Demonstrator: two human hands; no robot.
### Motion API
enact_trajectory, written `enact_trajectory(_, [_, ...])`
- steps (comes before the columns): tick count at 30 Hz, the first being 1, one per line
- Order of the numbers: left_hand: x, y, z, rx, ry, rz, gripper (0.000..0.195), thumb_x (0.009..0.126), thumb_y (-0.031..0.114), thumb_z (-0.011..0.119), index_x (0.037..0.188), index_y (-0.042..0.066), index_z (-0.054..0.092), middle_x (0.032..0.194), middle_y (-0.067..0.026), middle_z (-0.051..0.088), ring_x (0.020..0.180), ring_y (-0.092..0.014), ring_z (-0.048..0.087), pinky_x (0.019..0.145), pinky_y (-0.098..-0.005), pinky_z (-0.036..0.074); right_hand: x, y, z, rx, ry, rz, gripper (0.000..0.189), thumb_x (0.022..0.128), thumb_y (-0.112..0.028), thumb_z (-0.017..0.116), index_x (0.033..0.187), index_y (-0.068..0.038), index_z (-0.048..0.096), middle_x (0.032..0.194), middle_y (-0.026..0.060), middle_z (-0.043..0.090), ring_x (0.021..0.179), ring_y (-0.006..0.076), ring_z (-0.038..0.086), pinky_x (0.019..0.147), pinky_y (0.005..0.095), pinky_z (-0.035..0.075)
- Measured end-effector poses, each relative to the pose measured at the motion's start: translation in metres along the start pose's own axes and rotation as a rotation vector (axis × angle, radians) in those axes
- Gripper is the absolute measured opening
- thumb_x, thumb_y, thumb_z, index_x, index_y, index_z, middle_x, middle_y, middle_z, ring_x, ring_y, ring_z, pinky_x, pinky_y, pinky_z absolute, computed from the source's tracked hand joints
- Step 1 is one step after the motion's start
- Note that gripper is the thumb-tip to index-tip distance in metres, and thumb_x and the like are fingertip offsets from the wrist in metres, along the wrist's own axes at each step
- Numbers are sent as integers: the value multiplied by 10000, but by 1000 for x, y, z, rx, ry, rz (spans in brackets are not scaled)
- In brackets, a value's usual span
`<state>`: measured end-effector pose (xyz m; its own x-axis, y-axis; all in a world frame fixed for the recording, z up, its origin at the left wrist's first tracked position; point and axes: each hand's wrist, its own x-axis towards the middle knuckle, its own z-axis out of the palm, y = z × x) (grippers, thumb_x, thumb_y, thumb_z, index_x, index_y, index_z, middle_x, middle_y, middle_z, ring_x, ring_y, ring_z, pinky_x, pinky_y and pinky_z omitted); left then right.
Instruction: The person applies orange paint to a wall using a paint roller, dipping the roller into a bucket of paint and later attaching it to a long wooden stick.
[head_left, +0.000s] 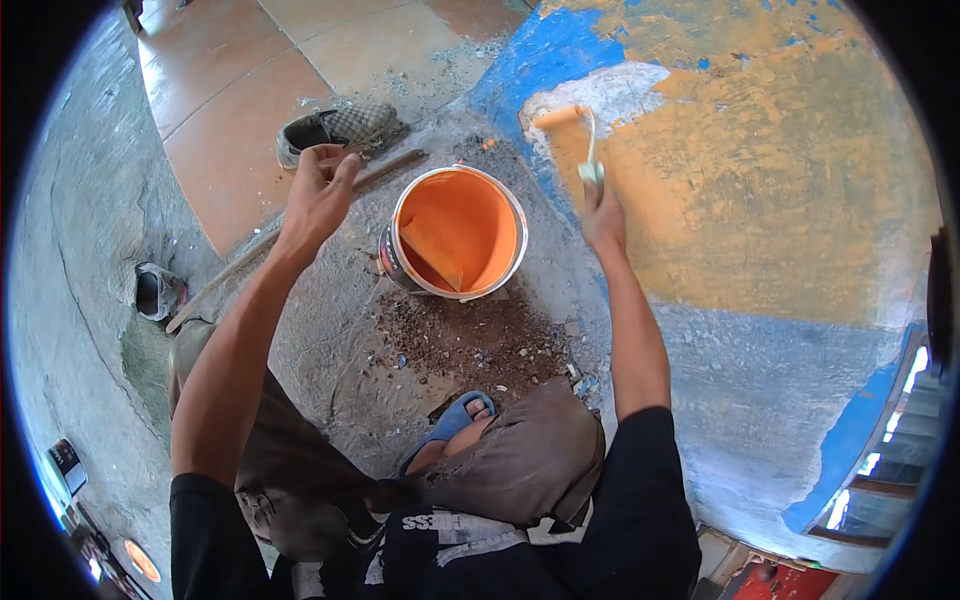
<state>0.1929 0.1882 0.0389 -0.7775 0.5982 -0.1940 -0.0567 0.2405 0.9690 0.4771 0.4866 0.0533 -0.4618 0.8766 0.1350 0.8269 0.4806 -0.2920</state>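
My right hand (604, 217) grips the handle of a small paint roller (562, 118). Its orange-coated sleeve rests against a wall (750, 202), at the border between orange paint and a bare whitish patch. My left hand (324, 187) is raised with bent fingers, over a long wooden stick (232, 274) and near a checkered slip-on shoe (360, 122). Whether the fingers hold anything cannot be made out. Between my hands stands a bucket (517, 217) with orange paint inside. A flat, orange-coated board (433, 253) leans within it.
Loose dirt and paint chips (465, 337) lie on the concrete floor before my sandalled foot (450, 424). Another shoe (156, 291) is at left. Glossy tiles (247, 97) begin beyond the stick. A louvred window (885, 457) sits at lower right, and a container (67, 465) at lower left.
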Motion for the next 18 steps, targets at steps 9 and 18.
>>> enact_trajectory(9, [15, -21, -10, 55, 34, 8, 438, 960, 374, 540, 1240, 40, 487, 1001, -71, 597, 908, -133, 526, 745, -296, 451, -72, 104, -49, -99, -28, 40, 446, 979, -433, 432, 1110, -29, 569, 962, 306, 607, 950, 486, 566, 773, 503, 453])
enact_trajectory(18, [-82, 60, 143, 27, -630, 358, 353, 916, 178, 592, 1229, 45, 496, 924, -94, 600, 849, -176, 595, 749, -315, 498, -197, 239, -106, -157, -110, 238, 360, 976, -366, 476, 1112, -45, 567, 885, 281, 627, 894, 485, 587, 711, 505, 458])
